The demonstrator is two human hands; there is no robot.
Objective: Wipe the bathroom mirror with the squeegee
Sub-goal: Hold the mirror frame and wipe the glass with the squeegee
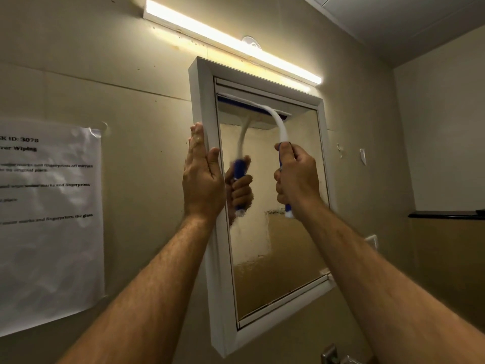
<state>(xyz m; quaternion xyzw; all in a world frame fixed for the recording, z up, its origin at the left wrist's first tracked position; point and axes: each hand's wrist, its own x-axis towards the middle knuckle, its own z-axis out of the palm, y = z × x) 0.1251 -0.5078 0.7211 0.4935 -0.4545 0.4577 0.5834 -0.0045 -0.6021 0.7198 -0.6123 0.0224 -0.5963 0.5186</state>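
A right hand (pixel 296 177) grips the blue-handled squeegee (pixel 275 124), its blade pressed against the top of the white-framed mirror (pixel 275 232) (glass streaked and wet), while the left hand (pixel 203 177) rests flat, fingers straight, on the frame's left edge.

Left hand (pixel 203 177) flat, right hand (pixel 296 177) fisted

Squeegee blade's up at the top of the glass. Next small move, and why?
Probably draw the squeegee straight down. Its blade lies across the top edge of the mirror, the glass below looks streaked and wet, the right hand grips the handle, and the left hand rests on the white frame, bracing it.
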